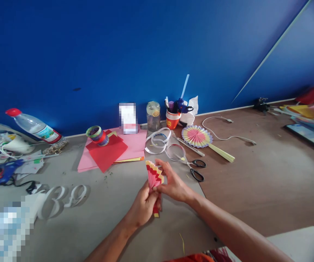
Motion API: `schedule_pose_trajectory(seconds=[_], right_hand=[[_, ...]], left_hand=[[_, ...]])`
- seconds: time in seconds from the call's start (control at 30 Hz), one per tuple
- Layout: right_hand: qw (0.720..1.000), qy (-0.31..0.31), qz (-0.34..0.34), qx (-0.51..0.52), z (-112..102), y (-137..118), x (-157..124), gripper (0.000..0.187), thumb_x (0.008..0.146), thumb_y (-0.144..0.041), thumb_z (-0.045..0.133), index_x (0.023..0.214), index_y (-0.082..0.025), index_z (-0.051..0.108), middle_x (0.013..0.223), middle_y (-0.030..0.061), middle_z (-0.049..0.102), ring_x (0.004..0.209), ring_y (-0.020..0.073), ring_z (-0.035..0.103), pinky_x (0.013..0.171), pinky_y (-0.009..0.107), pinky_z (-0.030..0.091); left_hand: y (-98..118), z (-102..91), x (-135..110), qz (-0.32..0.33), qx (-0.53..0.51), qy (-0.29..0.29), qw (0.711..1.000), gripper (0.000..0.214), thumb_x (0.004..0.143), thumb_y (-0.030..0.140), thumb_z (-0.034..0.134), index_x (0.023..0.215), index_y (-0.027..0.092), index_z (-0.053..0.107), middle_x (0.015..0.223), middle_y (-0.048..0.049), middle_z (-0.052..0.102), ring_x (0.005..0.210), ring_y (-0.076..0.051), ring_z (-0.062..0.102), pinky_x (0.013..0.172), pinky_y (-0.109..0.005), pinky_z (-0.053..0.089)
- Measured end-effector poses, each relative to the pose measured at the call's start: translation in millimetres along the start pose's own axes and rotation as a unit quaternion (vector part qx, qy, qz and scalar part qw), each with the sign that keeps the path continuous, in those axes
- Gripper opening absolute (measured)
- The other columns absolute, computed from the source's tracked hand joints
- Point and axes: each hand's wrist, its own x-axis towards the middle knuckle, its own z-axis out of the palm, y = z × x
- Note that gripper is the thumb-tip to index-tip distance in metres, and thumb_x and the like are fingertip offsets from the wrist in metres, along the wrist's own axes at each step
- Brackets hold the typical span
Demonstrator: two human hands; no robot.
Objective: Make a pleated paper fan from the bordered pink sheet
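A pleated paper fan [154, 175] in pink, red and yellow is held upright over the near part of the table. My left hand [145, 204] is closed around its gathered lower part, and a red and yellow end sticks out below the fingers. My right hand [173, 183] pinches the fan's right side, thumb in front and fingers behind the pleats. Some of the fan's lower folds are hidden by my fingers. Just beyond my right hand lie black-handled scissors [197, 170]. A finished-looking round paper fan [197, 136] with a yellow handle rests farther back.
Red paper [115, 151] and pink sheets [137, 145] lie at the back, under a tape roll [96, 135]. Behind stand a jar [153, 116] and a red cup [172, 120] of tools. A blue glue gun [9, 171], bottle [36, 125] and white strips [54, 202] are left; a phone [312, 136] is right.
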Motion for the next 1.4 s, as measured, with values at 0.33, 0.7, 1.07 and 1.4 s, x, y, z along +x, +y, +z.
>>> schedule_pose_trajectory(seconds=[0.33,0.7,1.07,1.4], right_hand=[[0.966,-0.152,0.106,0.180,2,4,-2,0.025,0.074,-0.039,0.068,0.072,-0.018,0.055,0.056,-0.0040,0.053,0.045,0.0109,0.049,0.046,0.023,0.039],[0.984,-0.019,0.070,0.160,6,11,2,0.016,0.063,-0.025,0.071,0.061,-0.018,0.057,0.067,-0.0024,0.054,0.065,0.0115,0.047,0.063,0.024,0.038],[0.969,-0.035,0.132,0.207,8,13,-1,0.023,0.060,-0.028,0.074,0.069,-0.017,0.056,0.062,-0.0046,0.056,0.058,0.0093,0.046,0.058,0.023,0.036],[0.958,-0.111,0.163,0.207,4,-10,-9,0.042,0.069,-0.045,0.073,0.094,-0.015,0.057,0.078,-0.0015,0.059,0.067,0.0106,0.053,0.064,0.024,0.041]], left_hand=[[1,-4.6,2,-0.101,-0.076,-0.061,0.990,0.039,0.077,0.053,0.065,0.082,0.015,0.058,0.076,-0.0041,0.062,0.058,-0.012,0.059,0.052,-0.023,0.046],[0,-12.5,8,0.069,0.161,0.089,0.981,0.025,0.081,0.042,0.063,0.082,0.017,0.066,0.076,-0.0018,0.059,0.070,-0.015,0.054,0.064,-0.023,0.044],[-5,-21.1,14,-0.001,0.087,0.072,0.994,0.027,0.072,0.041,0.072,0.072,0.015,0.062,0.066,0.0015,0.058,0.062,-0.011,0.049,0.059,-0.021,0.039],[-16,-27.6,17,0.045,0.039,0.165,0.984,0.031,0.075,0.042,0.069,0.070,0.017,0.052,0.062,0.0052,0.052,0.057,-0.009,0.047,0.055,-0.020,0.037]])
